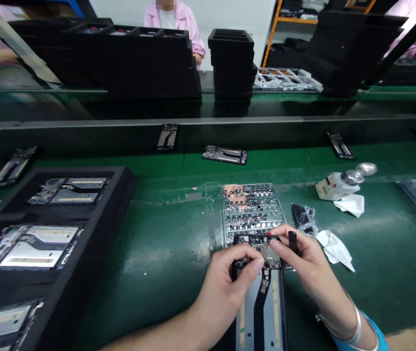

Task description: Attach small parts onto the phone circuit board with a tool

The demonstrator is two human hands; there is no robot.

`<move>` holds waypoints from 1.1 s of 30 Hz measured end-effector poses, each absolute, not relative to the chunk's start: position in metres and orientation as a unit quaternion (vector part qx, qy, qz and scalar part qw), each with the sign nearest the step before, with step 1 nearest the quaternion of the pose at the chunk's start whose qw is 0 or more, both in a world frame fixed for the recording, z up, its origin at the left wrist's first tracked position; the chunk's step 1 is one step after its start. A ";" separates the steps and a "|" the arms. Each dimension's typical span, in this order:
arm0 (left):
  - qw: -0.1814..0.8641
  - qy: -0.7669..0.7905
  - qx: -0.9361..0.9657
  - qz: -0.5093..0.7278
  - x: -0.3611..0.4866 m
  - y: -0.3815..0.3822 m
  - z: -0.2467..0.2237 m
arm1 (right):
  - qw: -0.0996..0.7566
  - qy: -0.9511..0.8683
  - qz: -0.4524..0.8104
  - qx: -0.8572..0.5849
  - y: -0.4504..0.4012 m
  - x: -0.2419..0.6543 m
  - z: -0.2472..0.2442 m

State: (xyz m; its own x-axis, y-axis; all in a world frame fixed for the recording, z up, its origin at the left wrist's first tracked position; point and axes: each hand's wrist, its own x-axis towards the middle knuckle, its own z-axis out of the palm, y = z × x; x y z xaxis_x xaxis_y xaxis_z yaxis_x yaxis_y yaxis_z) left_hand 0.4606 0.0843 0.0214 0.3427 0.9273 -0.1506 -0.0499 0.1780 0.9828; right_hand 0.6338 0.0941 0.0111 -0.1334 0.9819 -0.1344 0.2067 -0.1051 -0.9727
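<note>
An opened phone body (245, 307) lies in front of me, its circuit board at the far end and a black ribbon cable (262, 297) down its middle. Over the board, thumb and forefinger of my left hand (226, 280) pinch together; whatever lies between them is too small to make out. My right hand (305, 253) is closed at the board's upper right corner, with a narrow black tool (293, 240) standing out between its fingers. Just beyond the phone sits a clear plastic tray (255, 207) of several small parts, partly hidden by my hands.
At left, a black foam tray (120, 195) holds several phone bodies. More phone bodies, one being a phone body (225, 154), lie along the back. To the right are a dispenser bottle (335, 186), white wipes (335, 248) and a small bag (304, 217). Co-workers sit beyond stacked black trays (231, 58).
</note>
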 end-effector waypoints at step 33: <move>0.479 0.420 0.393 0.663 0.397 0.136 0.063 | 0.218 -0.677 0.496 -0.498 0.143 0.558 0.002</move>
